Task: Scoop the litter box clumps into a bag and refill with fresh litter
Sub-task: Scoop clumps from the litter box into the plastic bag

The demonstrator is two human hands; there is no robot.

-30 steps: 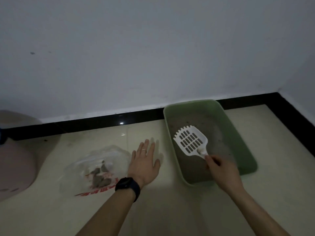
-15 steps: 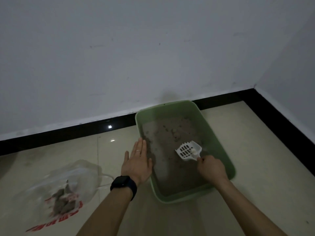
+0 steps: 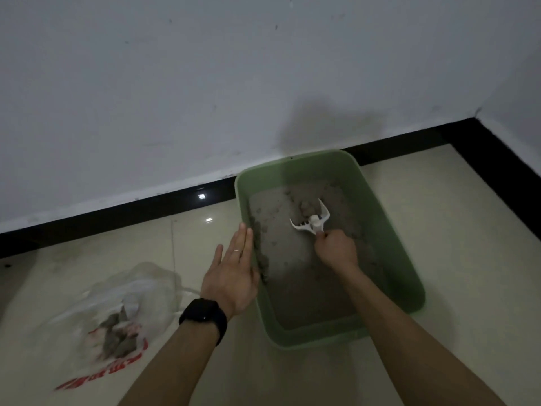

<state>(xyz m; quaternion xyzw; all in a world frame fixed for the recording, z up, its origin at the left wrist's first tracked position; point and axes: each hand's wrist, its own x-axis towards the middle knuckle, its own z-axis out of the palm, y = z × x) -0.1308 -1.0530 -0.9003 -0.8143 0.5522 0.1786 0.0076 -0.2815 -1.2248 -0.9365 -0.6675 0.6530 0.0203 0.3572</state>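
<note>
While the right hand grips the scoop inside the litter box, the left hand rests flat-fingered against its 9 o'clock rim. The bag lies apart at 8 o'clock, with open tile at 3 o'clock.

Setting: domestic interior, dim room corner. Evidence: glossy cream floor tiles; black skirting strip under a plain white painted wall; green rectangular plastic litter box on the floor; translucent red-printed plastic carrier bag near it.
</note>
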